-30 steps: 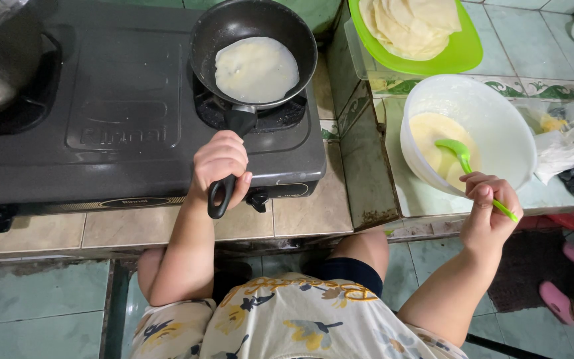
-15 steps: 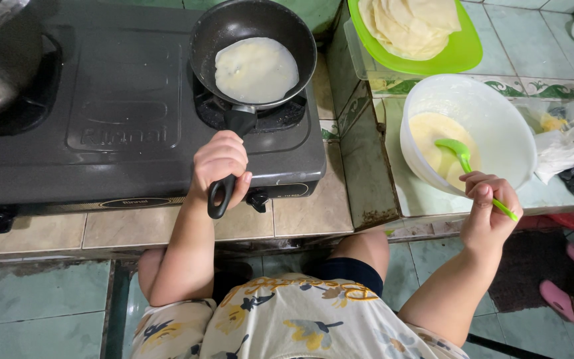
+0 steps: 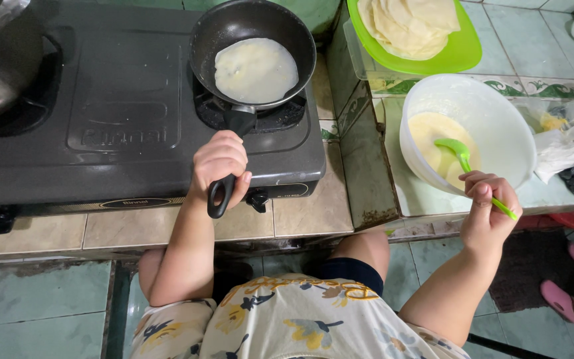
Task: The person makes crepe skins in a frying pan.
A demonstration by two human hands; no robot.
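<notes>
The left hand [image 3: 219, 161] was curled tight round the black handle [image 3: 224, 189] of the frying pan [image 3: 252, 52], forearm reaching up from the lap, wrist straight. The pan sat on the stove's [image 3: 121, 126] right burner w/ a thin pale crepe [image 3: 256, 70] inside. The right hand [image 3: 488, 211], elbow bent outward, pinched a green ladle [image 3: 463, 156] whose scoop lay in batter in the white bowl [image 3: 493, 113] on the bench [image 3: 413, 193]. A green plate [image 3: 463, 50] of done crepes stood just behind the bowl

No visible change, left hand [image 3: 219, 163] on the pan handle [image 3: 224, 186] as before, right hand [image 3: 488, 209] holding the ladle [image 3: 463, 159] likewise
</notes>
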